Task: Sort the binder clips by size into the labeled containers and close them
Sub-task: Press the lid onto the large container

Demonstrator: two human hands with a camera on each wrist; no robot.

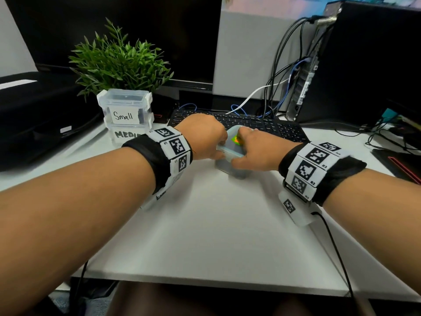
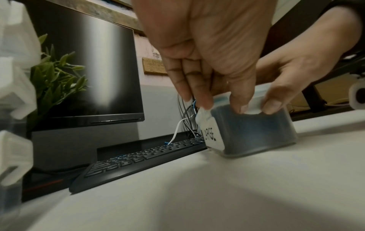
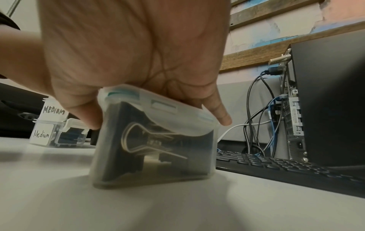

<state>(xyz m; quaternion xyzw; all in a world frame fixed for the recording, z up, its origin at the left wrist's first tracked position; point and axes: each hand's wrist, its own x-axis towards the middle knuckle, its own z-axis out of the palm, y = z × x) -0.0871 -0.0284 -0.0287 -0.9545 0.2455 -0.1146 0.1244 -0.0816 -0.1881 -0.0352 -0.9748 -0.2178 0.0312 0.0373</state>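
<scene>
Hands (image 1: pixel 205 137) (image 1: pixel 255 151) gripping lidded Large container (image 3: pixel 154 140); keyboard (image 1: pixel 239 123) lying at 12 o'clock, stacked Small/Medium containers (image 1: pixel 125 110) at 10.

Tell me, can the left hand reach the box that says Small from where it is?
Probably yes. The Small box sits on top of the Medium box, just beyond the left hand, with nothing between them. But that hand now grips the Large box with the right hand, so it must let go first.

We see a white desk (image 1: pixel 216 224) with a dark monitor (image 1: pixel 127 30), black keyboard (image 1: pixel 250 124), potted plant (image 1: pixel 118 62) and computer tower (image 1: pixel 369 65)
</scene>
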